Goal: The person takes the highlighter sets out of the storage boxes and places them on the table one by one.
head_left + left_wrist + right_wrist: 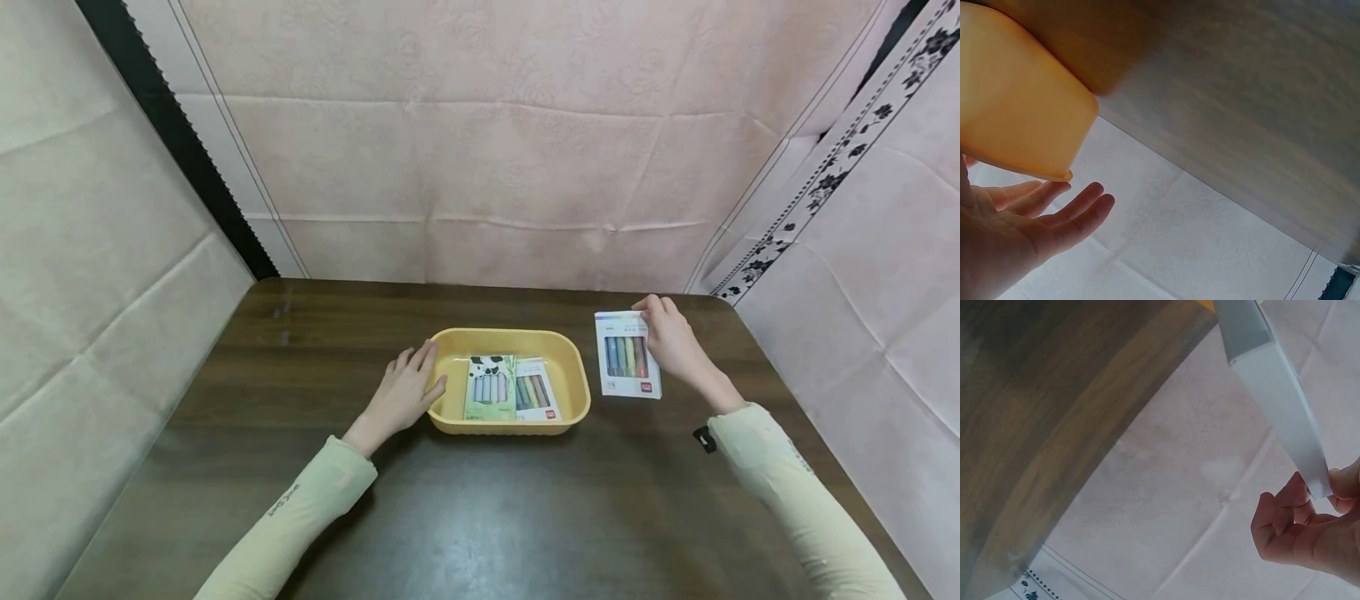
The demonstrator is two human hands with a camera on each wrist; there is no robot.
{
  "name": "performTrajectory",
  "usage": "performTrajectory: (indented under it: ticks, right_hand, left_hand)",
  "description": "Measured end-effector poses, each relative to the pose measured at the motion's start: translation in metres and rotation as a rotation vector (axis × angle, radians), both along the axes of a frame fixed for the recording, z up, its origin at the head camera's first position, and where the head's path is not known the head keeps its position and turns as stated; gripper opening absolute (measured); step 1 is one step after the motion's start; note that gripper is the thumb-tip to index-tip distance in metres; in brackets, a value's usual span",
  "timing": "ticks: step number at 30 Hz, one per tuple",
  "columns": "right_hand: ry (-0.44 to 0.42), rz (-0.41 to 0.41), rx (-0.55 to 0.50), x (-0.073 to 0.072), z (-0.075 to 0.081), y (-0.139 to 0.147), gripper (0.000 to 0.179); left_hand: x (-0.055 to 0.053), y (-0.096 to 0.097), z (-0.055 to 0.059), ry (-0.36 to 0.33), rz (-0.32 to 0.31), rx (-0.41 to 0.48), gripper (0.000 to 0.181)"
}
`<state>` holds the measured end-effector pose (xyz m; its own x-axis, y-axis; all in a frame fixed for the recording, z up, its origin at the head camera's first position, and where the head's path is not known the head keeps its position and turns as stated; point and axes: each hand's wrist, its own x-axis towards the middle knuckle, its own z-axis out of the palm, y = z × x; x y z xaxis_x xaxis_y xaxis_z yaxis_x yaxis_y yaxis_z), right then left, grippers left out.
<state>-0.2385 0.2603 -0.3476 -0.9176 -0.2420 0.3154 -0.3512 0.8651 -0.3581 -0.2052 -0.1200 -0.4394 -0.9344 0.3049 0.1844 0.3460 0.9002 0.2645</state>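
Note:
A white box of coloured sticks, seen through its front window, hangs upright to the right of the yellow tray. My right hand pinches its upper right corner. In the right wrist view, the thumb and fingertips meet the end of the box from both sides. My left hand lies at the tray's left rim with its fingers extended. Under the tray's wall in the left wrist view, the fingers reach along the rim. Inside the tray, a green box with cow spots partly overlaps another white box.
All this is over a dark brown wooden table. Pale cloth hangs behind its far edge, with more cloth along both sides. A black-flowered border runs down the right cloth.

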Motion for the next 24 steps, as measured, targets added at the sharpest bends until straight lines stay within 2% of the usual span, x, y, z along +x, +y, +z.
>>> performTrajectory:
  ticks: [13,24]
  right_hand:
    - [-0.149,0.003,0.002,-0.002,-0.017,0.020,0.022]
    - [-0.266,0.072,-0.018,-0.008,-0.045,0.035,0.021]
  left_hand:
    - [-0.001,-0.001,0.002,0.013,-0.011,0.003,0.060]
    - [-0.002,-0.001,-0.001,0.018,-0.012,0.011,0.058]
